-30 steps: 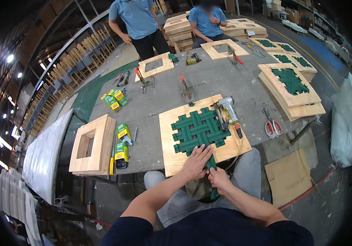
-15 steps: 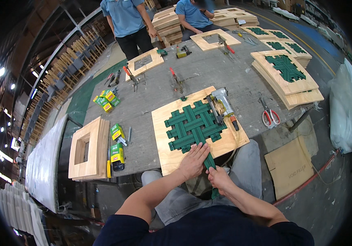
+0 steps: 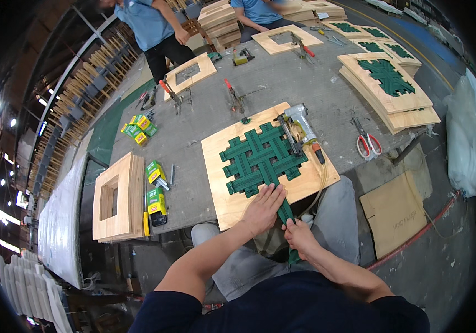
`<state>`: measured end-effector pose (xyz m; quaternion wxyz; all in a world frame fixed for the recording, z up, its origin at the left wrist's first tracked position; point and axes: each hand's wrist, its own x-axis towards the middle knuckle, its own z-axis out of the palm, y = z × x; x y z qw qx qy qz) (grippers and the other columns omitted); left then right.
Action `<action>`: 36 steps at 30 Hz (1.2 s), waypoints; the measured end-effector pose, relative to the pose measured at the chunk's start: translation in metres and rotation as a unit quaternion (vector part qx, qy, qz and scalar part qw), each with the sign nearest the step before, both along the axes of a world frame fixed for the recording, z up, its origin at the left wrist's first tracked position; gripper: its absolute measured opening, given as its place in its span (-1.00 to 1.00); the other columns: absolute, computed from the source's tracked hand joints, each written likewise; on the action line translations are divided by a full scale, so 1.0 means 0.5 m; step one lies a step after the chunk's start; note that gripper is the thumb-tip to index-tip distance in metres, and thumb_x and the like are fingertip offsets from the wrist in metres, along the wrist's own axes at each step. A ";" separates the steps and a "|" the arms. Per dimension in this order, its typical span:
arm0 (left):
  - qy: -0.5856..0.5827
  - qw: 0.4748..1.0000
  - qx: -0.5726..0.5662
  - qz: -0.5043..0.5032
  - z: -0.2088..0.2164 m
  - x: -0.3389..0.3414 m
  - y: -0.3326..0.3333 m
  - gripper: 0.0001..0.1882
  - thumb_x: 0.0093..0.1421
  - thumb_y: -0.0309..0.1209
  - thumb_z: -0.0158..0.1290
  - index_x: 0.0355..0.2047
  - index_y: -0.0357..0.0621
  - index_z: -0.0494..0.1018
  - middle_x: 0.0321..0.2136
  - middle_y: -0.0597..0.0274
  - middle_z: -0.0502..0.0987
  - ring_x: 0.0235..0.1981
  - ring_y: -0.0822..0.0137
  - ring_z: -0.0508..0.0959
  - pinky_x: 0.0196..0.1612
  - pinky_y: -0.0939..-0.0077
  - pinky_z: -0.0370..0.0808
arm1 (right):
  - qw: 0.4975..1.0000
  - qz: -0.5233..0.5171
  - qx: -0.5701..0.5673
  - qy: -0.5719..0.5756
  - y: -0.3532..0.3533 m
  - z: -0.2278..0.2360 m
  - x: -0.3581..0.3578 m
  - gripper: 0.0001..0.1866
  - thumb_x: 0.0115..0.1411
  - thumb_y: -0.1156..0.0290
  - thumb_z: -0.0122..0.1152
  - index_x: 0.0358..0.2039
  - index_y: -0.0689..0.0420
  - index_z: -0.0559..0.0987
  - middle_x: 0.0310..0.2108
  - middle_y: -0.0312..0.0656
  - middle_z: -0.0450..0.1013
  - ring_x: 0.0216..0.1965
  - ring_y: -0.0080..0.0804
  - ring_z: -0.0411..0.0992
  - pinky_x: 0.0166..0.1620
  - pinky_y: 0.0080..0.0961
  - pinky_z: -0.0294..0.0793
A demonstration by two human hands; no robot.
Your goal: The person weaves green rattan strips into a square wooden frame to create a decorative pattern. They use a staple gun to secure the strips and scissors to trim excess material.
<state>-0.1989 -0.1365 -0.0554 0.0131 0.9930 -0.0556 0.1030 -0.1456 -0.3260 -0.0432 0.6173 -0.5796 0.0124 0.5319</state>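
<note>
In front of me a wooden panel (image 3: 225, 208) lies on the table's near edge, with green webbing straps (image 3: 257, 160) woven across its middle. My left hand (image 3: 264, 209) lies flat with fingers stretched out, pressing at the near edge of the weave beside one strap. That strap (image 3: 285, 213) runs off the panel toward my lap. My right hand (image 3: 300, 237) is closed round it just past the panel's edge; the strap's tail hangs below. A pneumatic stapler (image 3: 299, 127) rests on the weave's far right corner, its hose running down the panel's right side.
Red-handled scissors (image 3: 367, 143) lie right of the panel, near stacked webbed frames (image 3: 393, 105). To the left stand bare wooden frames (image 3: 117, 197) and green-yellow staple boxes (image 3: 156, 202). Clamping pliers (image 3: 233, 97) lie beyond. Two people in blue shirts are across the table (image 3: 210, 94).
My right hand still grips the strap and has shifted slightly right and upward in view. My left hand stays flat on the weave. The person at far left now leans over.
</note>
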 end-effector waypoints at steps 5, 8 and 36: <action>-0.004 1.000 -0.009 -0.001 -0.006 -0.001 0.013 -0.18 0.10 -0.42 0.12 0.41 -0.25 0.19 0.42 -0.03 0.25 0.45 -0.05 0.22 0.51 0.02 0.05 | 0.996 0.026 -0.068 -0.053 0.008 -0.027 0.003 -0.63 0.55 0.18 -0.08 -0.35 0.13 0.48 -0.64 -0.39 0.27 -0.65 -0.60 0.14 -0.60 -0.52 0.11; 0.026 1.000 -0.011 0.004 0.003 -0.008 0.015 -0.20 0.16 -0.39 0.15 0.41 -0.23 0.19 0.42 -0.02 0.24 0.47 -0.04 0.19 0.51 0.03 0.06 | 0.988 0.063 -0.095 -0.104 0.020 -0.050 0.014 -0.60 0.54 0.19 -0.06 -0.41 0.15 0.49 -0.63 -0.35 0.30 -0.62 -0.57 0.20 -0.53 -0.48 0.19; 0.296 0.681 -0.647 0.177 -0.127 0.027 -0.039 -0.30 0.51 0.11 -0.24 -0.05 -0.37 0.56 -0.40 -0.35 0.64 -0.22 -0.23 0.65 -0.04 0.13 0.55 | 0.979 0.113 -0.075 -0.152 0.064 -0.146 0.066 -0.69 0.51 0.34 -0.12 -0.17 0.33 0.51 -0.41 0.01 0.53 -0.42 -0.24 0.57 -0.32 -0.28 0.54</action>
